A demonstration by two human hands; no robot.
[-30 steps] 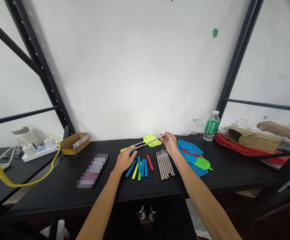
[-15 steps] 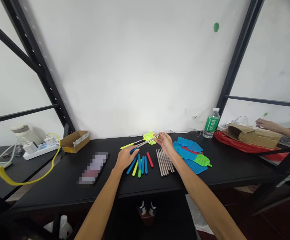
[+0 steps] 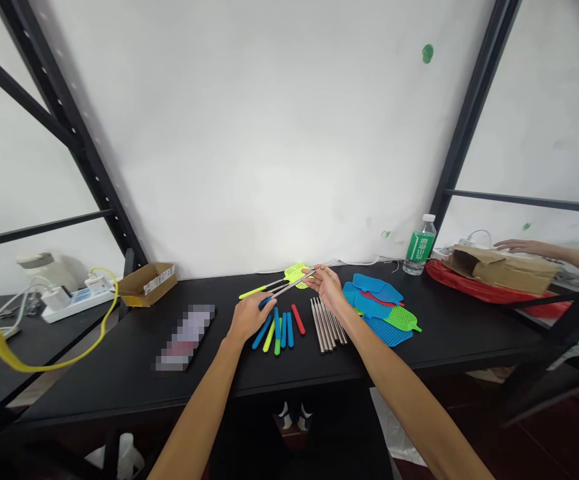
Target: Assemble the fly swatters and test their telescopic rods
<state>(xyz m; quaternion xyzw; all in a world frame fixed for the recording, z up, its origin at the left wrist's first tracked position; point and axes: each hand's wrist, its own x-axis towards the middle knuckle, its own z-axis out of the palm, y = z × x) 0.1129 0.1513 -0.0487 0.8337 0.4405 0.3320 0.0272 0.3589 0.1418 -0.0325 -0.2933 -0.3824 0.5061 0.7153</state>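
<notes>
My left hand (image 3: 250,316) is closed around a blue handle (image 3: 268,301), mostly hidden by the fingers. From that handle a thin metal rod (image 3: 289,286) slants up to the right, its far end pinched by my right hand (image 3: 327,285). Behind the rod lies a yellow-green fly swatter (image 3: 296,275) with its grip (image 3: 252,292) toward the left. Below my hands, several loose handles lie on the table, among them a red handle (image 3: 298,319) and a blue handle (image 3: 290,331). Several metal rods (image 3: 323,327) are bunched under my right wrist. Blue swatter heads (image 3: 379,288) overlap a green swatter head (image 3: 403,319) to the right.
A phone (image 3: 186,337), blurred out, and a small cardboard box (image 3: 149,283) are on the black table's left side. At the back right stands a water bottle (image 3: 420,245). Another person's hand (image 3: 524,247) is beyond the brown paper package (image 3: 504,269). Shelf posts flank the table.
The view has shifted very slightly. Both hands keep the same hold on the rod and handle; nothing else has visibly moved except the other person's hand, slightly.
</notes>
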